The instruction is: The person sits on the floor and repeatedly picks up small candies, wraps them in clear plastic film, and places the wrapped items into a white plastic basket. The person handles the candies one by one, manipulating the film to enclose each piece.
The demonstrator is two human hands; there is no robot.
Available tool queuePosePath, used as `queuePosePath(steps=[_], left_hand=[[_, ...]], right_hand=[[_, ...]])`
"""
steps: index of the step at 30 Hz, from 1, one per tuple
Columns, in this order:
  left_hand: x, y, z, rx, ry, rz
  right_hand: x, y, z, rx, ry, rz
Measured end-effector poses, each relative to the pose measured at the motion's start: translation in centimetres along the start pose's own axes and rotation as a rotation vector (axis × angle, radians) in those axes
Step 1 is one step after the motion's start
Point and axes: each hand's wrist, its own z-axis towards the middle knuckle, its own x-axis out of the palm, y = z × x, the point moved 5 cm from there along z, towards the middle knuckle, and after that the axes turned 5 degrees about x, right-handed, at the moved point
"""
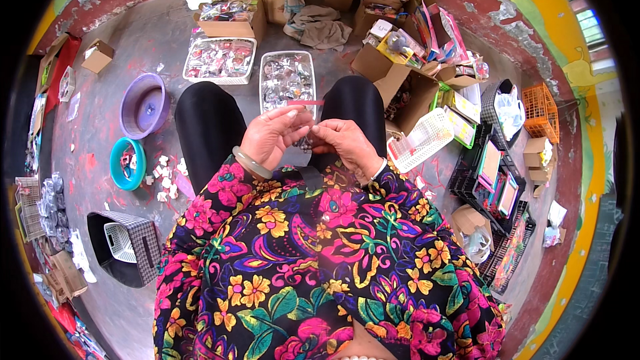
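Note:
My left hand (272, 137), with a pale bangle at its wrist, is raised between my knees with its fingers bent together. A thin red strip (307, 103) sticks out at its fingertips. Close beside it, my right hand (349, 149) pinches thumb and forefinger on something too small to make out. A small dark, shiny piece (305, 145) shows between the two hands, partly covered by the fingers. Just beyond them on the floor, a white basket (263, 70) holds several small clear-wrapped items.
Another white basket (220, 81) of packets stands at far left. Purple (143, 83) and teal basins (113, 168) are at left, with white bits on the floor. Right of my knee lie an open carton (421, 103), a tilted white basket (427, 140) and black crates (470, 187).

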Motion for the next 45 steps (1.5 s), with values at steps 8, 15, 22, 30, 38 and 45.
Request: queuePosePath(steps=[8,15,22,30,38,45], left_hand=[[0.4,-0.4,-0.3,0.0,-0.022,0.072],[0.0,-0.6,-0.2,0.1,-0.042,0.256],[1.8,0.4,-0.6,0.216,0.058,0.529],[2.4,0.3,-1.0,0.501,0.177,1.176],[3.6,-0.4,-1.7,0.635,0.233,1.329],[4.1,-0.7,-1.9,0.708,0.259,1.416]], right_hand=[[-0.7,-0.7,-0.1,-0.002,-0.025,-0.134],[-0.3,4.2,-2.7,-0.406,-0.308,-0.767],[3.5,7.8,-5.1,-1.0,-0.405,-0.931],[4.0,6.8,-4.9,-0.982,-0.513,-1.168],[3.9,6.2,-4.6,-0.952,-0.49,-1.182],[3.9,6.4,-4.7,-0.939,-0.48,-1.178]])
